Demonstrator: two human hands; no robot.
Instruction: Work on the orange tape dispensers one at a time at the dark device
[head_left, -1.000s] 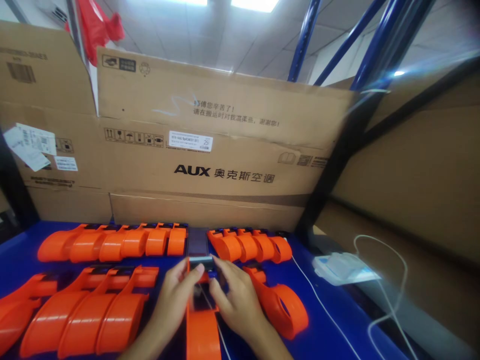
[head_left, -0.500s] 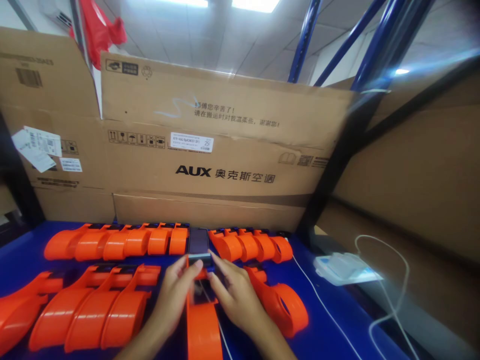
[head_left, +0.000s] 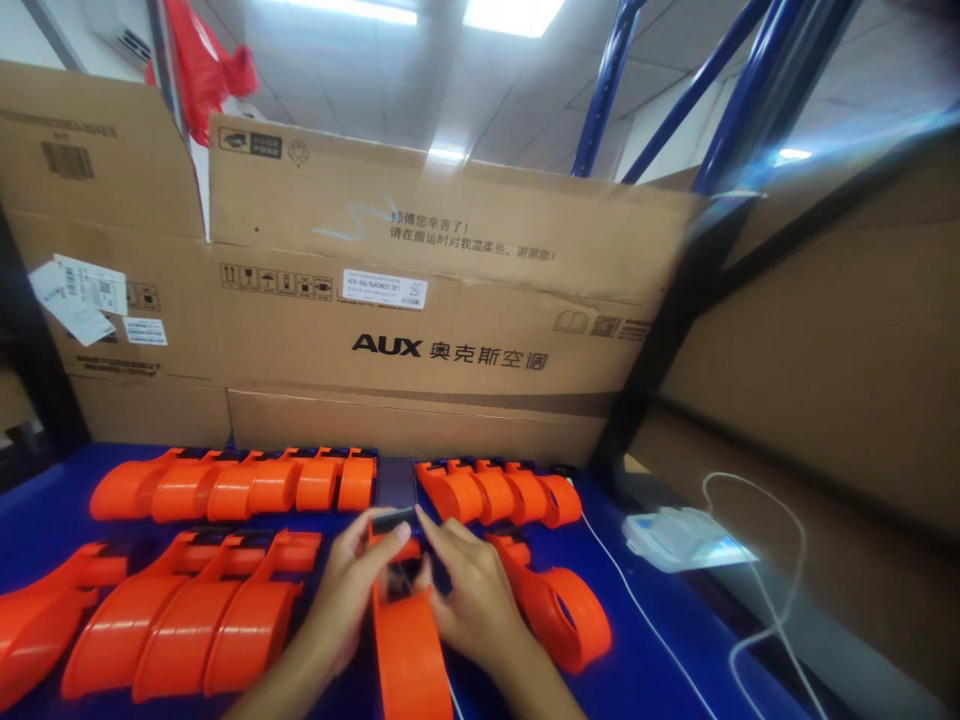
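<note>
Low in the middle, an orange plastic tape dispenser (head_left: pixel 411 650) with a dark bar at its top end points away from me. My left hand (head_left: pixel 358 560) is closed on that end from the left, its thumb lying over the dark bar. From the right, my right hand (head_left: pixel 472 590) grips the same end, its index fingertip at the bar's right tip and its thumb lower down. The fingers partly hide the dispenser's middle. Another orange dispenser (head_left: pixel 581 620) lies just right of my right hand.
Several orange dispensers form a back row (head_left: pixel 232 488) and a front left row (head_left: pixel 172 635) on the blue tabletop (head_left: pixel 637 620). A dark block (head_left: pixel 396 482) stands between the back groups. At right are a clear plastic case (head_left: pixel 686 540) and a white cable (head_left: pixel 637 590). Cardboard (head_left: pixel 450 400) walls the back.
The dispenser's dark bar has tilted and turned in my fingers, its right end now higher. The orange body has swung slightly right. Both hands keep their hold.
</note>
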